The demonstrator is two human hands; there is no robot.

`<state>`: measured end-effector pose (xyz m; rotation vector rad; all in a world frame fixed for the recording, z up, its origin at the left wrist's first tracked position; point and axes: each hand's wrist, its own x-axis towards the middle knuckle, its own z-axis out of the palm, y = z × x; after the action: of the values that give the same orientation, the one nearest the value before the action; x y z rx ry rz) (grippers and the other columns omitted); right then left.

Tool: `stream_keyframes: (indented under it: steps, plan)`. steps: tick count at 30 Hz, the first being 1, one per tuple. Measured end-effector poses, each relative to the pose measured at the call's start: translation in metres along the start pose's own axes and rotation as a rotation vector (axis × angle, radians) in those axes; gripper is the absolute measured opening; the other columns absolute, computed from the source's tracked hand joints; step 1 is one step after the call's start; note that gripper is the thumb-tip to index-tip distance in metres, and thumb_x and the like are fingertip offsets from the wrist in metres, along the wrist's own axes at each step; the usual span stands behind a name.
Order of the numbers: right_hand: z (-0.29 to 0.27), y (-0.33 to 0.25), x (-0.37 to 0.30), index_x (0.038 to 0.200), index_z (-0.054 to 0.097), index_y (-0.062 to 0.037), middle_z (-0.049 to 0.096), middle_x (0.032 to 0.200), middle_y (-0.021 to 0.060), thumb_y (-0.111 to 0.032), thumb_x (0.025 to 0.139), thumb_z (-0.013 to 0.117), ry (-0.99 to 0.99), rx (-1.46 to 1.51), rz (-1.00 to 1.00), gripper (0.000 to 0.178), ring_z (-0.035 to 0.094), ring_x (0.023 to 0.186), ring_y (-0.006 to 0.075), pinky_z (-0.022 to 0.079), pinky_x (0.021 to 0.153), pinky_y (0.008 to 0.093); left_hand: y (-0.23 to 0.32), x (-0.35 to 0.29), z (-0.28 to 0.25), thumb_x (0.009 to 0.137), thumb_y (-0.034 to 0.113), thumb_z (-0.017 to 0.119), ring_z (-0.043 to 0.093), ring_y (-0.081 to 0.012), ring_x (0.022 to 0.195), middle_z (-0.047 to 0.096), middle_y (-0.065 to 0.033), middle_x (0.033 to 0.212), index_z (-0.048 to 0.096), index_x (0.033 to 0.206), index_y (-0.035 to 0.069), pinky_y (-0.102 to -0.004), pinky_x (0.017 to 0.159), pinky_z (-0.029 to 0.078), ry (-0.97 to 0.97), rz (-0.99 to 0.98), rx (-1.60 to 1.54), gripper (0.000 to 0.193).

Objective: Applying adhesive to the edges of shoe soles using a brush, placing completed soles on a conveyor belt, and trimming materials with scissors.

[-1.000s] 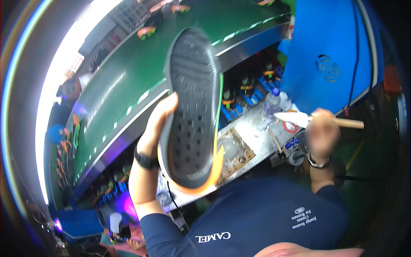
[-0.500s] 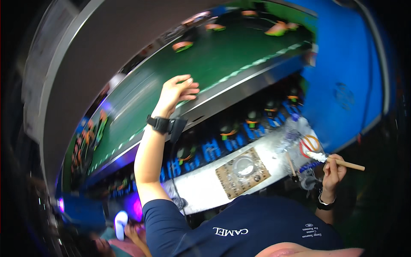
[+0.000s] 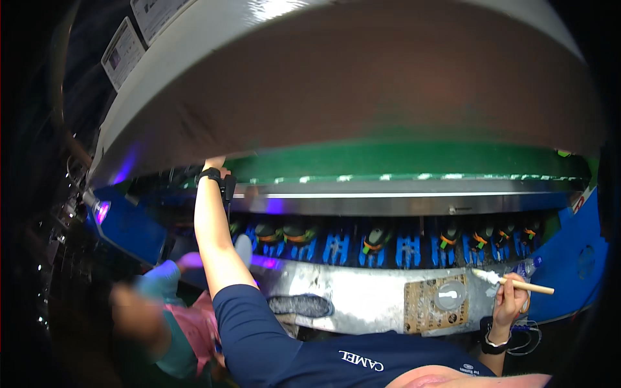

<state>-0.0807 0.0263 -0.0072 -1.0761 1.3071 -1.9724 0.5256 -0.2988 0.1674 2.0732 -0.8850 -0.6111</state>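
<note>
Right hand (image 3: 508, 299) has its fingers closed around a pale wooden-handled brush with white bristles (image 3: 530, 286). The bristles point left of that hand and the handle end pokes out to its right. Just left of the bristles there's a flat brown printed cardboard sheet (image 3: 417, 310) with a round, pale, see-through dish (image 3: 451, 294) on it, all on a shiny silvery metal bench (image 3: 369, 291).

Left hand (image 3: 215, 162) is way out ahead at the green belt (image 3: 362, 158). A big curved grey-brown hood (image 3: 388, 77) covers most of it, so I can't tell if those fingers are apart or gripping something. Back toward the body from it, a dark sole-shaped piece (image 3: 301, 305) lies on the bench.

Tips, imo: since the hood blocks the view, go by feel with the left and come out low so the knuckles clear the rim. Watch that black wristband (image 3: 220, 181) near the belt's edge too. Meanwhile park the brush hand steady, bristles over the cardboard and off the sleeve, with a light grip.
</note>
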Motion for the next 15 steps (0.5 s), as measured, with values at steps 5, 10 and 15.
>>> stream_keyframes:
  steps: [5, 10, 15]
  plan:
    - [0.024, -0.008, -0.023, 0.084, 0.048, 0.0001, 0.043, 0.057, 0.0029, -0.011, 0.080, 0.052, 0.125, 0.025, 0.032, 0.013, 0.031, 0.038, 0.0032, 0.022, 0.033, 0.0147, -0.067, 0.078, 0.028, 0.058, 0.022, 0.071, 0.054, -0.0278, 0.085, 0.049, -0.0212, 0.097, 0.042, 0.099, -0.004, -0.0347, 0.069, 0.046, 0.171, 0.080, 0.107, 0.057]
    - [0.036, -0.016, -0.027, 0.081, 0.048, 0.0006, 0.042, 0.055, 0.0023, -0.012, 0.080, 0.052, 0.166, -0.025, 0.066, 0.013, 0.032, 0.037, 0.0030, 0.022, 0.033, 0.0151, -0.083, 0.051, 0.011, 0.056, 0.019, 0.071, 0.052, -0.0285, 0.089, 0.048, -0.0211, 0.100, 0.041, 0.100, -0.003, -0.0349, 0.073, 0.044, 0.166, 0.217, 0.280, 0.057]
    - [0.055, 0.003, -0.020, 0.086, 0.050, 0.0012, 0.043, 0.057, 0.0013, -0.011, 0.080, 0.052, 0.057, -0.014, 0.065, 0.013, 0.032, 0.039, 0.0027, 0.022, 0.035, 0.0150, -0.028, -0.027, -0.006, 0.054, 0.016, 0.071, 0.050, -0.0292, 0.094, 0.046, -0.0211, 0.104, 0.040, 0.101, -0.002, -0.0350, 0.078, 0.042, 0.048, 0.648, 0.397, 0.058]
